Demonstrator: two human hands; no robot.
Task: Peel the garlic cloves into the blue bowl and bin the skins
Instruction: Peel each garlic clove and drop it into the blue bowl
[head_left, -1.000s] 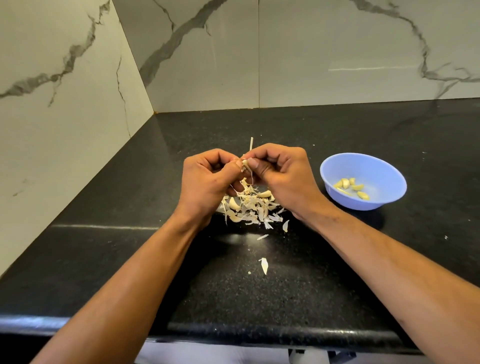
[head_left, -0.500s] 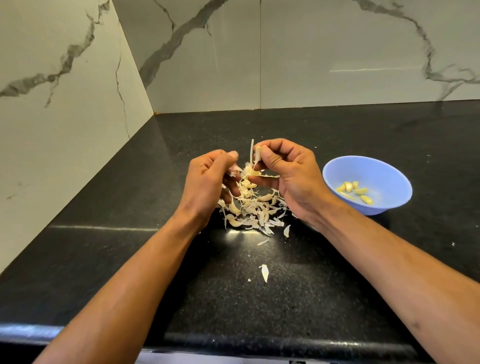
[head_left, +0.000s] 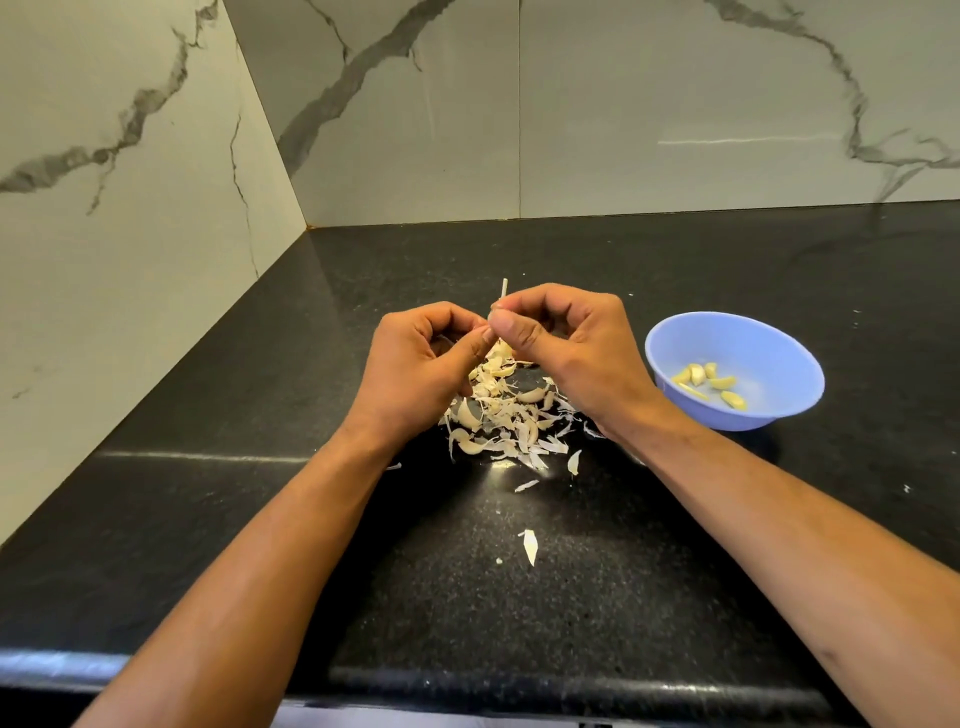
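My left hand and my right hand meet thumb to thumb above a heap of garlic cloves and papery skins on the black counter. Both pinch one small garlic clove, almost fully hidden by the fingertips. A thin pale stem pokes up behind the right fingers. To the right stands the blue bowl holding several peeled cloves.
Loose skin flakes lie nearer the counter's front edge. Marble walls close the left side and the back. The black counter stretches behind the hands and to the right of the bowl. No bin is in view.
Half a second ago my hands were apart, the right one pulling away a strip of skin; now they have come back together, thumbs touching on the clove.
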